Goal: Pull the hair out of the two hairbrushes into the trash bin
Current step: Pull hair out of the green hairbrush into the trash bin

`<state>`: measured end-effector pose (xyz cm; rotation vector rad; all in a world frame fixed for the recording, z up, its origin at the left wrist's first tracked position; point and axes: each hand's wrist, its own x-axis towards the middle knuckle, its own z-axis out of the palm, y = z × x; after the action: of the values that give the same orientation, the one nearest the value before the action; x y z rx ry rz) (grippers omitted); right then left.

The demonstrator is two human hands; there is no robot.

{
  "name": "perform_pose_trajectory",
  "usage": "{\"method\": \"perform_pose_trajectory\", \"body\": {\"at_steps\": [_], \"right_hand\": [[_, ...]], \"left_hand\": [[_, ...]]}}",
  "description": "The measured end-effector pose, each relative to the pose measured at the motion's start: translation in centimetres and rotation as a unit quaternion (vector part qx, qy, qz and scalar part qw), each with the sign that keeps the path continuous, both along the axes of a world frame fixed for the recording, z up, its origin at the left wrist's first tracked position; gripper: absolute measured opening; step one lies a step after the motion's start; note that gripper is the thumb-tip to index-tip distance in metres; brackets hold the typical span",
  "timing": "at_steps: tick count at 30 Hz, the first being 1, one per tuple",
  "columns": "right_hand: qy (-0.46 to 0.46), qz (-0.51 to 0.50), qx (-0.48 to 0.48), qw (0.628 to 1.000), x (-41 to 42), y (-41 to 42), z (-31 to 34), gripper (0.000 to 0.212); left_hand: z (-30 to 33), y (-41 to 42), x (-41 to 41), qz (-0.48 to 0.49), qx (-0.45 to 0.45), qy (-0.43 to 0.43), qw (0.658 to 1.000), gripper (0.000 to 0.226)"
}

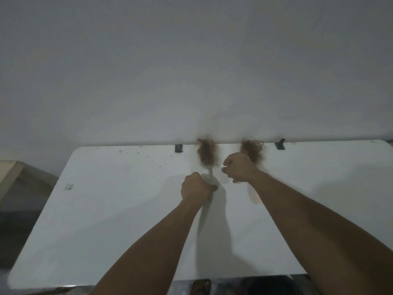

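Observation:
Two hairbrushes lie near the far edge of a white table (119, 209), each matted with brown hair. My left hand (196, 188) is closed around the pale handle of the left hairbrush (207, 154), whose head points at the wall. The right hairbrush (253, 150) shows its hair clump beyond my right hand (238, 170), and its translucent pinkish handle (254, 195) sticks out under my wrist. My right hand's fingers are curled with the palm down over that brush; whether it grips the brush is hidden. A dark round shape (274, 286), possibly the trash bin, sits below the table's near edge.
The table stands against a plain white wall. Two small black clips (179, 148) (280, 144) sit on its far edge. A beige box-like object (10, 173) stands on the floor at the left. A sandal (201, 285) shows under the near edge.

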<state>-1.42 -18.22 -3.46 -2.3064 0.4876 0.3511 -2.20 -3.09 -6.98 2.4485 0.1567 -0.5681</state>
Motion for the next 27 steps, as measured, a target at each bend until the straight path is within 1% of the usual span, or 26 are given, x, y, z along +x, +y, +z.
{"method": "perform_pose_trajectory", "body": {"at_steps": [3,5,8,9,11,13,14,17,19,20,21,24,27], "right_hand": [[0.017,-0.027,0.051,0.998,0.7,1.1,-0.4,0.014],[0.032,-0.064,0.098,0.993,1.0,2.0,-0.6,0.010],[0.033,-0.148,0.201,0.968,1.2,2.4,-1.3,0.021],[0.033,-0.170,0.227,0.958,1.1,2.3,-1.5,0.021],[0.037,-0.200,0.261,0.943,0.7,1.9,-1.7,0.020],[0.044,-0.215,0.284,0.933,0.0,1.2,-1.8,0.016],[0.049,-0.213,0.298,0.929,-0.4,0.8,-1.8,0.014],[0.051,-0.196,0.346,0.916,-2.0,-0.4,-1.7,0.013],[0.031,-0.194,0.369,0.908,-3.4,-1.3,-1.5,0.015],[0.020,-0.194,0.382,0.904,-4.2,-1.6,-1.2,0.011],[0.006,-0.198,0.393,0.898,-5.1,-1.9,-0.9,0.008],[-0.041,-0.232,0.401,0.885,-8.1,-3.1,0.3,0.009],[-0.074,-0.258,0.399,0.877,-11.5,-4.9,1.5,0.010]], "left_hand": [[-0.6,-0.1,-0.2,0.026,-0.020,-0.005,0.999,0.041],[-0.8,0.0,-0.4,0.037,-0.031,-0.006,0.999,0.037],[-1.0,0.4,-0.4,0.050,-0.077,0.009,0.996,0.032],[-1.0,0.6,-0.4,0.051,-0.100,0.023,0.993,0.033],[-0.7,0.8,-0.5,0.044,-0.136,0.055,0.988,0.046],[-0.3,0.9,-0.6,0.024,-0.165,0.079,0.983,0.060],[-0.3,0.8,-0.7,0.013,-0.179,0.089,0.980,0.061],[-0.6,0.4,-1.2,-0.025,-0.224,0.107,0.968,0.044],[-0.4,-0.1,-1.9,-0.057,-0.246,0.115,0.961,0.027],[-0.2,-0.4,-2.4,-0.074,-0.259,0.120,0.956,0.024],[0.0,-0.8,-2.9,-0.091,-0.269,0.128,0.950,0.024],[0.7,-2.7,-4.5,-0.117,-0.282,0.147,0.941,0.024],[1.6,-4.7,-6.7,-0.134,-0.285,0.163,0.935,0.016]]}}
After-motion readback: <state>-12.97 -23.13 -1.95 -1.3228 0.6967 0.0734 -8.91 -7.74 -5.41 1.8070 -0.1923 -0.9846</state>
